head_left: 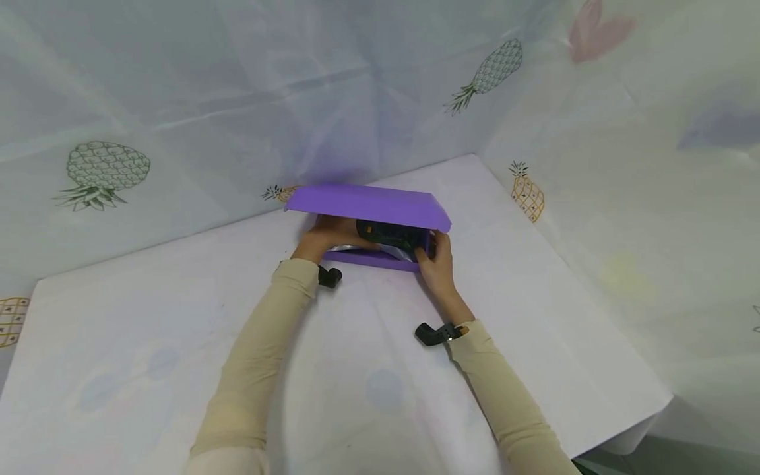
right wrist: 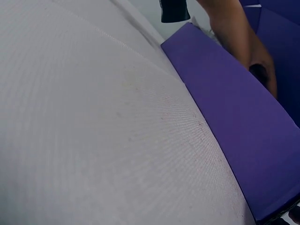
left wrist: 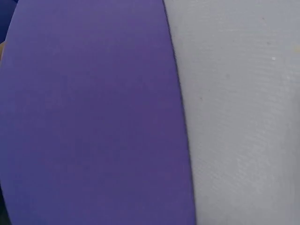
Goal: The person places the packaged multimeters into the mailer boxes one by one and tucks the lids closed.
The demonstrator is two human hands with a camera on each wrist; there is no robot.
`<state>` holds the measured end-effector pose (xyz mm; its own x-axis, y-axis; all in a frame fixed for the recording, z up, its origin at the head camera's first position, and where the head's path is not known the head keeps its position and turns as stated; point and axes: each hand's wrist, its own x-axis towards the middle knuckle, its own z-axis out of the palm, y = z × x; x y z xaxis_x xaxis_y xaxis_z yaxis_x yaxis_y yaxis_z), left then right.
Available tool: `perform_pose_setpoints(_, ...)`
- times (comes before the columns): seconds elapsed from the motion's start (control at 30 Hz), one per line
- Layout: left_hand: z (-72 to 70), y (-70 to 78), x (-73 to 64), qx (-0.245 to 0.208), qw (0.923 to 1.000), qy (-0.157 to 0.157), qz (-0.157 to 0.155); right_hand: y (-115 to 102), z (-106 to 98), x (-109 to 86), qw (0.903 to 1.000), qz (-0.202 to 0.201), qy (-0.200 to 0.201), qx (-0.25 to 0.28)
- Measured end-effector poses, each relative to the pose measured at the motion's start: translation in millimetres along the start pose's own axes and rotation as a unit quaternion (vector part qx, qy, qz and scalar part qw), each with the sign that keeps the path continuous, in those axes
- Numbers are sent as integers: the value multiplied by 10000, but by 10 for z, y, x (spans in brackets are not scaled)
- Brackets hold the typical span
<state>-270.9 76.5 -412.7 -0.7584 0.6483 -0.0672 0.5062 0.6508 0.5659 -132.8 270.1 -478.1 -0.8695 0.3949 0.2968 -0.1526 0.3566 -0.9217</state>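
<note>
A purple box (head_left: 371,262) stands on the table with its lid (head_left: 371,203) raised and tilted over the inside. My left hand (head_left: 340,232) reaches in under the lid from the left and grips a dark, black-green object (head_left: 388,234), whose kind I cannot tell. Beneath it shows some silvery wrapping (head_left: 394,251). The right hand (head_left: 438,260) holds the box's right front corner, thumb on the inner side. In the right wrist view the left hand (right wrist: 255,54) bends down behind the purple front wall (right wrist: 234,108). Purple card (left wrist: 98,112) fills much of the left wrist view.
The box sits on a white-covered table (head_left: 178,316) near its back edge. A patterned curtain (head_left: 237,99) hangs behind and to the right. Black wrist bands (head_left: 436,334) are worn on both arms.
</note>
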Motion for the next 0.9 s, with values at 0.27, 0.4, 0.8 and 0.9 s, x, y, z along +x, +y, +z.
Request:
perform_pose_setpoints(0.27,46,-62,32,-26,9998,-69,-163,-1,-17,-4,10000,59,-52,36)
perform_pose_setpoints(0.4,42,-67,55,3,9998,-137,-171,12,-21,4,10000,-31,-32,32)
perform_pose_setpoints(0.8,88,-162,69,-195,9996,-41,195,10,-12,-1,10000,-66,-18,70)
perform_pose_setpoints(0.9,94,-165,68,-124,9998,-125,133,9,-15,-1,10000,-39,-7,38)
